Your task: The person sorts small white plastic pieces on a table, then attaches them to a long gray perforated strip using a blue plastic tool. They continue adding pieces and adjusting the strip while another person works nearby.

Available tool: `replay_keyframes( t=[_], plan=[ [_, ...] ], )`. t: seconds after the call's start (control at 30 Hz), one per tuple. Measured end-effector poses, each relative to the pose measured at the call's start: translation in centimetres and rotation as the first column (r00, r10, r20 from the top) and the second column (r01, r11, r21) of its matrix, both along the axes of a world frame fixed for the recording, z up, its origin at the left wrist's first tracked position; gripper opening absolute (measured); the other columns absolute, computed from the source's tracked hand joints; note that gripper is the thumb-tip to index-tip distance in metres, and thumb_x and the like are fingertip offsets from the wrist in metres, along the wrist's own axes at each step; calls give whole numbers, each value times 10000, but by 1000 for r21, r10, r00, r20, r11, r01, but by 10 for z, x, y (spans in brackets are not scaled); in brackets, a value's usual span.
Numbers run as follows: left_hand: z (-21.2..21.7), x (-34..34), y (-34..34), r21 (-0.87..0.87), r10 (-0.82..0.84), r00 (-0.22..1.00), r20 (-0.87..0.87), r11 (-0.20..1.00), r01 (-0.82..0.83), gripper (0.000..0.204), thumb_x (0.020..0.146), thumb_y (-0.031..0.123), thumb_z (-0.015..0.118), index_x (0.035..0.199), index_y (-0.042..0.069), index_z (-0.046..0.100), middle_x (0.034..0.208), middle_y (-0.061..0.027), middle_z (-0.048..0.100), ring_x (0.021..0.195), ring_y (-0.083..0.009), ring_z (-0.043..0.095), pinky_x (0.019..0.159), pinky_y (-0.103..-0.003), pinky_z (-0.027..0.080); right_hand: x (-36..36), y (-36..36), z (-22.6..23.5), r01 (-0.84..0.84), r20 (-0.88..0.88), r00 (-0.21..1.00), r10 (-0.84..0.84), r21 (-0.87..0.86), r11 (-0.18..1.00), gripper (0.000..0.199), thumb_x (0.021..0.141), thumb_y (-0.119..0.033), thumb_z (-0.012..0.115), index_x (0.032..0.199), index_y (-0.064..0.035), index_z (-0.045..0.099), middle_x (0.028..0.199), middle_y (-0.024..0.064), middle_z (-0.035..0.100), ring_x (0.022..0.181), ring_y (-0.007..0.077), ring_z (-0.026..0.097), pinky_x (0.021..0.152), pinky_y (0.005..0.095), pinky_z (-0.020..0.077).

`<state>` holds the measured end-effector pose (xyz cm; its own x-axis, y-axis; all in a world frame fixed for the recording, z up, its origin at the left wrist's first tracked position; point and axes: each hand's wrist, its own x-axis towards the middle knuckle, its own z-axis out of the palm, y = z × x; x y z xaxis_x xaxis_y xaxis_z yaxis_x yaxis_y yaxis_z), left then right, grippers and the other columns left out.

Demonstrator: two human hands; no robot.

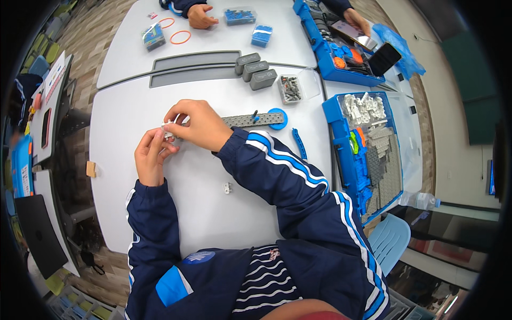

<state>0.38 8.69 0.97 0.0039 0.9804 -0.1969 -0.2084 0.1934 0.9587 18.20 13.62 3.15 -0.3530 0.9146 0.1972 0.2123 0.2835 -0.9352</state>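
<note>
My left hand (151,156) and my right hand (198,124) meet over the white table (122,106), both pinching a small white-grey building part (169,129) at the left end of a long grey perforated beam (246,120). A blue round gear (278,118) sits on the beam's right end. A small white connector piece (228,188) lies loose on the table near my right forearm. A thin blue beam (299,143) lies beside my right sleeve.
A blue tray of grey and white parts (368,149) stands at the right. Three grey blocks (256,71) and a clear box of small parts (292,88) lie further back. Another person's hands (201,16), orange rings (180,37), a second blue tray (341,53) and a phone (384,58) are across the table.
</note>
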Motion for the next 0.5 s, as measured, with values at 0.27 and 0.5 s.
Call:
replay_keyframes(
  t=[0.27, 0.5],
  plan=[
    [2, -2, -6, 38, 15, 992, 129, 999, -20, 254, 1012, 247, 600, 1094, 11, 645, 934, -74, 683, 782, -129, 664, 796, -330, 582, 7, 3, 5, -107, -68, 992, 105, -33, 994, 199, 940, -158, 650, 1084, -73, 758, 995, 48, 706, 905, 162, 664, 759, 296, 509],
    [13, -2, -8, -21, -20, 966, 258, 999, 26, 235, 995, 271, 631, 1066, 47, 640, 947, -64, 673, 784, -110, 638, 818, -347, 566, 2, -1, 16, -38, -65, 997, 37, -24, 999, 192, 941, -83, 641, 1096, -80, 755, 1050, 56, 680, 928, 156, 641, 777, 301, 509]
  ],
)
